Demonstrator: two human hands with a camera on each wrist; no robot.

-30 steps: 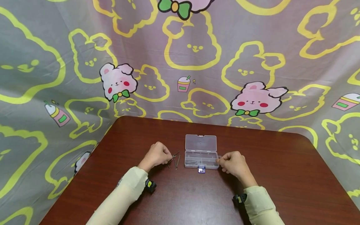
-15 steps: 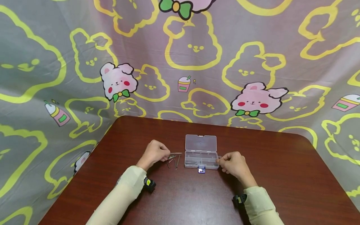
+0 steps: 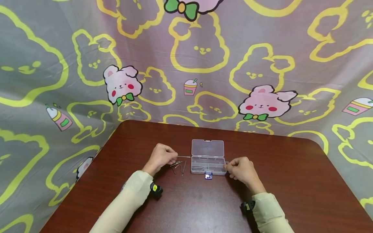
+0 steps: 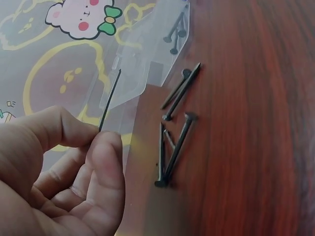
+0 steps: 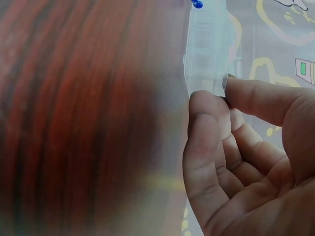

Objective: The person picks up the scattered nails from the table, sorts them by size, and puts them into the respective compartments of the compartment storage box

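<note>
My left hand (image 3: pixel 162 156) pinches a thin nail (image 4: pixel 109 101) between thumb and forefinger. In the head view its free end points right, at the left end of a clear plastic box (image 3: pixel 201 172). Below that hand, several dark nails (image 4: pixel 179 147) lie loosely on the table, some crossing. The box's lid (image 3: pixel 208 148) is swung back, and dividers split the inside. A few nails (image 3: pixel 198 167) lie in its front left compartment. At the box's right end, my right hand (image 5: pixel 246 152) holds the wall between thumb and fingers.
A small blue and white label (image 3: pixel 208 176) is at the box's front clasp. The dark red-brown wooden table (image 3: pixel 198 207) runs back to a patterned cloth backdrop (image 3: pixel 204 97). Each wrist wears a black camera, one beside the left sleeve (image 3: pixel 134 194).
My left hand has lifted a nail from the pile and turned it level; its free end has moved right to the box's left end. The right hand stays on the box.
</note>
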